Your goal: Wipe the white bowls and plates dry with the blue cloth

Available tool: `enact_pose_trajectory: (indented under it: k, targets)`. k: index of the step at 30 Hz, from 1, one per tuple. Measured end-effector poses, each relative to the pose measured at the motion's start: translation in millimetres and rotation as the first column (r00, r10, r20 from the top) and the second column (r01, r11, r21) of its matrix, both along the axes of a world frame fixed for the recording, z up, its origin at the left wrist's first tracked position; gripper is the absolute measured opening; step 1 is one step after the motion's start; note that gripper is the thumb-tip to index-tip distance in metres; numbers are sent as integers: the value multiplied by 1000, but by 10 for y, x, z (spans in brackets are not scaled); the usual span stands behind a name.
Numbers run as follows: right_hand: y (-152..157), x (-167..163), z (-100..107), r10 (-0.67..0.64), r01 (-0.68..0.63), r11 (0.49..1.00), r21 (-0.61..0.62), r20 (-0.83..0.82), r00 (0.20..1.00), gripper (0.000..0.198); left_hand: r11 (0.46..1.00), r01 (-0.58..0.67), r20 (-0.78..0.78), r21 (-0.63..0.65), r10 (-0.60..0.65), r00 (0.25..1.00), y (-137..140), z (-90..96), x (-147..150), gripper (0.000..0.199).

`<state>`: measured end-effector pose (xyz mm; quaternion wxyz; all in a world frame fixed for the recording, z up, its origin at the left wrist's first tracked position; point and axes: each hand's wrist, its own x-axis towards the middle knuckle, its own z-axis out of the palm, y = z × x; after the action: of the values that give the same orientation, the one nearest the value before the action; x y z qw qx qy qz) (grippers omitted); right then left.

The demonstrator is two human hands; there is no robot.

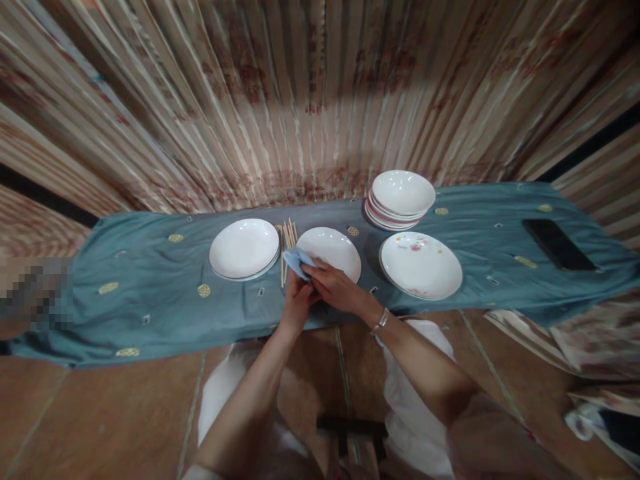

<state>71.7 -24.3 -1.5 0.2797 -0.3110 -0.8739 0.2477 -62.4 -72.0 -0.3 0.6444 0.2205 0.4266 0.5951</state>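
A light blue cloth point(297, 259) is bunched between my two hands, above the near left edge of a white plate point(336, 245). My left hand point(300, 298) is closed around its lower part. From the right, my right hand point(334, 285) presses its fingers onto the same cloth. Whether anything else is wrapped inside it cannot be seen. Just beyond the cloth, several wooden chopsticks point(289, 233) lie on the table, partly hidden by it. Left of them sits a short stack of white plates point(245, 248).
A teal patterned cloth point(170, 313) covers the long table. At the right stand a stack of bowls point(404, 192) and flower-patterned plates point(421, 265). A black phone point(559, 245) lies farther right. Curtains point(310, 100) hang behind the table. A pixelated patch point(35, 293) covers something at far left.
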Motion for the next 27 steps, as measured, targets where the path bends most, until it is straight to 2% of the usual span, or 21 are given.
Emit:
enact_pose_trajectory:
  k: [4,11,20,27]
  targets:
    - [59,-49,-49,-27,27,1000,-7,-34,999,62,999,-11,-13,-33,10,1000,-2,-5,-15,82]
    - [172,-129,-17,-113,113,993,-23,-18,993,60,1000,-3,4,-4,3,1000,-24,-5,5,83]
    - [382,-75,-43,-273,273,959,80,-10,962,63,998,42,-39,55,-40,998,-45,-32,35,84]
    - [459,46,-68,-418,394,900,187,116,901,60,987,91,-180,134,-66,981,-41,-87,13,89]
